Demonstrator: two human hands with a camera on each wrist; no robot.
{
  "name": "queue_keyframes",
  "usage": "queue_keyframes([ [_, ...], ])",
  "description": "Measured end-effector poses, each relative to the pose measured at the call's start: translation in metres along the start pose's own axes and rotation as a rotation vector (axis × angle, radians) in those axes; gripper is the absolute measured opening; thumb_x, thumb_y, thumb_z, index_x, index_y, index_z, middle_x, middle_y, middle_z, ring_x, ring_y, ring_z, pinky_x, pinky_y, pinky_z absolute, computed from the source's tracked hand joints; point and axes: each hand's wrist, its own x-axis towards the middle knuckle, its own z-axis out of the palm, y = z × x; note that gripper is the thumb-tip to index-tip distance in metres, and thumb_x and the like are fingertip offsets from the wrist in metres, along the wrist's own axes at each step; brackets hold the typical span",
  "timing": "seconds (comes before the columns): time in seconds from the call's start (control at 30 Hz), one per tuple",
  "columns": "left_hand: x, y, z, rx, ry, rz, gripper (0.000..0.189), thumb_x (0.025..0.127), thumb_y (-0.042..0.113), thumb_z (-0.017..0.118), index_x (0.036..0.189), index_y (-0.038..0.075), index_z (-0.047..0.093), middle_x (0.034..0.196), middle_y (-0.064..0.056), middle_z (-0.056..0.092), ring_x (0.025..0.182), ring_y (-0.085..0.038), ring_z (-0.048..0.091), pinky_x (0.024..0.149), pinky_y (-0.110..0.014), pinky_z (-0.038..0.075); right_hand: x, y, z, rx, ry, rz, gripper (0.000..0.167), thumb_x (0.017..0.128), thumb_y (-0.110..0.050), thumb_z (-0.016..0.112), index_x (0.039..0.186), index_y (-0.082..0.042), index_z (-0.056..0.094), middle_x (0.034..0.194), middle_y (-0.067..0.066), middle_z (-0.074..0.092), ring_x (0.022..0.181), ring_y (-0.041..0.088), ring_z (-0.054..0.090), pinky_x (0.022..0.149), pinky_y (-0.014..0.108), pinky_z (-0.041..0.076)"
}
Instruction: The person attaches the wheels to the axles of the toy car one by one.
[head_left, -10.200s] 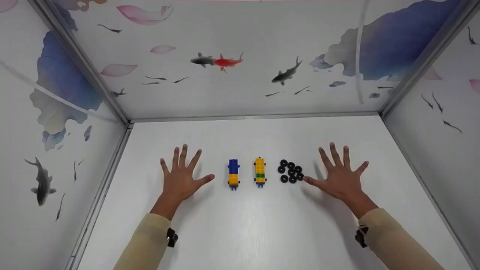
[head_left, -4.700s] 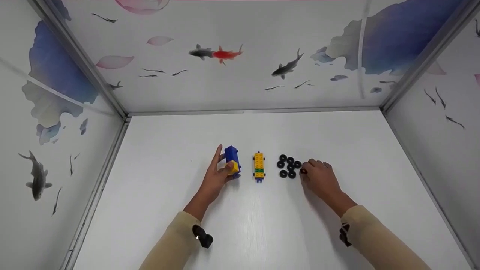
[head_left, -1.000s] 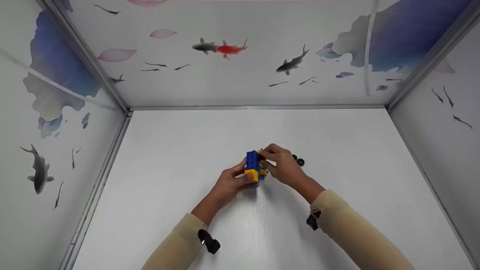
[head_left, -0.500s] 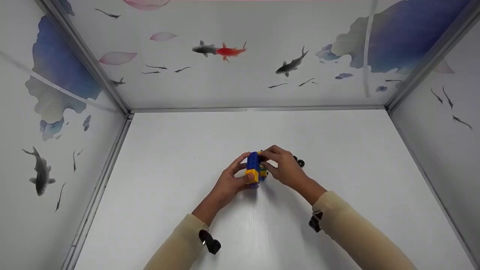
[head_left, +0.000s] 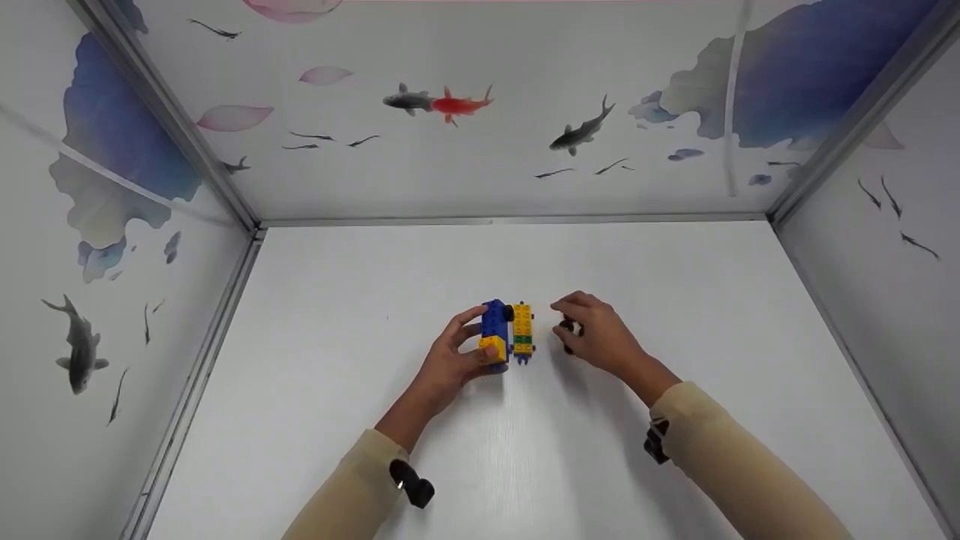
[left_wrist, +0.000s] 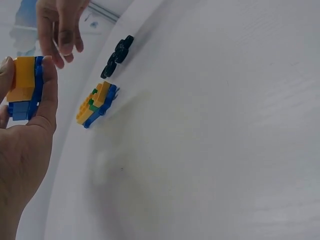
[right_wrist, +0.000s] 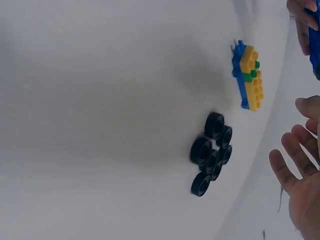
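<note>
My left hand (head_left: pixel 446 367) holds a blue-and-yellow toy brick car (head_left: pixel 493 324) between thumb and fingers, lifted off the table. One black wheel (head_left: pixel 508 313) sits at the far end of its right side. My right hand (head_left: pixel 604 337) hovers above the loose black wheels (right_wrist: pixel 201 150), its fingers loosely bent around nothing, and hides most of them in the head view. A second toy brick car (head_left: pixel 523 330), yellow with a green band on a blue base, lies on the table just right of the held one, with no wheels on its axle pegs.
The white table (head_left: pixel 360 285) is closed in at the back and sides by panels painted with fish and leaves. A metal strip (head_left: pixel 420 220) runs along the table's back edge.
Earlier both hands lay spread. The left hand then lifted the blue-and-yellow car, and the right picked up a wheel. Now that wheel is on the car, and the right hand has let go and moved right.
</note>
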Motion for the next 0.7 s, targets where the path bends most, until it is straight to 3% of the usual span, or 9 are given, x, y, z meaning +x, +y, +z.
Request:
queue_keyframes([
  [0.17,-0.002,-0.001,-0.002,-0.026,-0.027,0.006,0.077,0.098,0.019,0.087,0.164,0.036,0.05,0.169,-0.014,0.045,0.135,-0.038,0.07,0.105,-0.045,0.065,-0.01,0.024,-0.002,-0.029,-0.033,0.079,0.04,0.1,-0.006,0.079,0.139,0.001,0.074,0.136,0.019,0.072,0.127,0.039,0.069,0.109,0.056,0.06],
  [0.37,-0.003,0.0,-0.002,-0.037,-0.036,0.001,0.081,0.096,0.015,0.088,0.164,0.037,0.049,0.17,-0.013,0.043,0.133,-0.037,0.071,0.105,-0.044,0.065,-0.018,0.045,-0.003,-0.067,-0.009,0.073,0.036,0.096,0.008,0.072,0.132,0.005,0.075,0.131,0.023,0.072,0.125,0.044,0.068,0.106,0.057,0.06],
  [0.7,-0.003,0.001,-0.004,-0.024,-0.021,-0.007,0.084,0.094,0.017,0.09,0.163,0.039,0.049,0.17,-0.013,0.041,0.127,-0.036,0.074,0.105,-0.041,0.065,-0.024,0.056,-0.003,-0.145,-0.038,0.113,0.029,0.095,0.009,0.074,0.124,0.007,0.077,0.129,0.025,0.074,0.123,0.047,0.068,0.105,0.058,0.061],
])
